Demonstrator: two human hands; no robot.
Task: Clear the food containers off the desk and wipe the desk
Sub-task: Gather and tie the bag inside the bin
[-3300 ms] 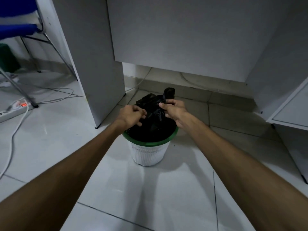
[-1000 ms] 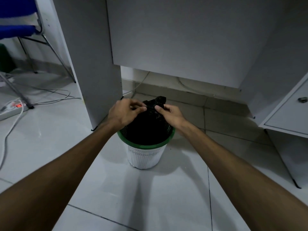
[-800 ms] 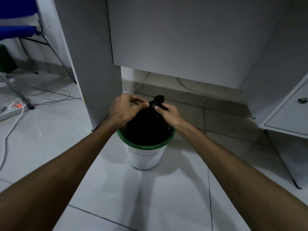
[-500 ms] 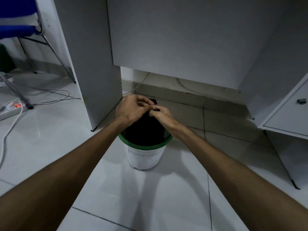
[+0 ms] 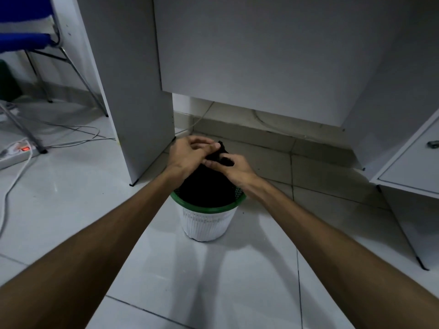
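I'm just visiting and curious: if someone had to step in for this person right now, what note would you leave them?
Left hand: pinching the gathered top of the black bag.
Right hand: pinching the same bag top, close beside the left.
The bag sits in the white bin on the floor under the desk.
Done: bag gathered at the top.
Left: finish tying it. The desk top is out of view, so clearing and wiping cannot be judged.

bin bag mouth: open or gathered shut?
Gathered shut: both hands, left hand and right hand, pinch the black bag neck bunched above the bin.
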